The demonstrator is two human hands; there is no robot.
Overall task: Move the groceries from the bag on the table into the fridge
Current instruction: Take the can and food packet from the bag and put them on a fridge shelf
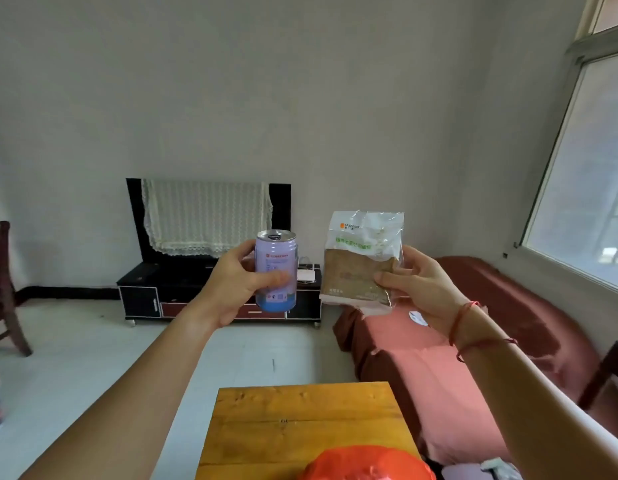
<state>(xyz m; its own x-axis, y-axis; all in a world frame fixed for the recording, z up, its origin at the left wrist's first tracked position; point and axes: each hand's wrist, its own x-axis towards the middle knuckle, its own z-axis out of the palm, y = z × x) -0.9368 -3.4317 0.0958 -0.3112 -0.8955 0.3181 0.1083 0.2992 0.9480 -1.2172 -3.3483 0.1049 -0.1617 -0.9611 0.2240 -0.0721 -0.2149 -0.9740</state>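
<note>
My left hand point(236, 287) grips a purple and blue drink can point(276, 263), held upright at chest height. My right hand point(420, 289) pinches a clear plastic packet of brown bread point(361, 258) by its right edge, also held up. Both arms reach out above the wooden table point(300, 420). An orange plastic bag point(366, 462) lies at the table's near edge, partly cut off by the frame. No fridge is in view.
A black TV stand point(217, 292) with a lace-covered screen point(207, 216) stands against the far wall. A sofa under a red cover point(456, 368) runs along the right, below a window point(584, 188). A wooden chair point(3, 289) stands at the left. Pale floor lies between.
</note>
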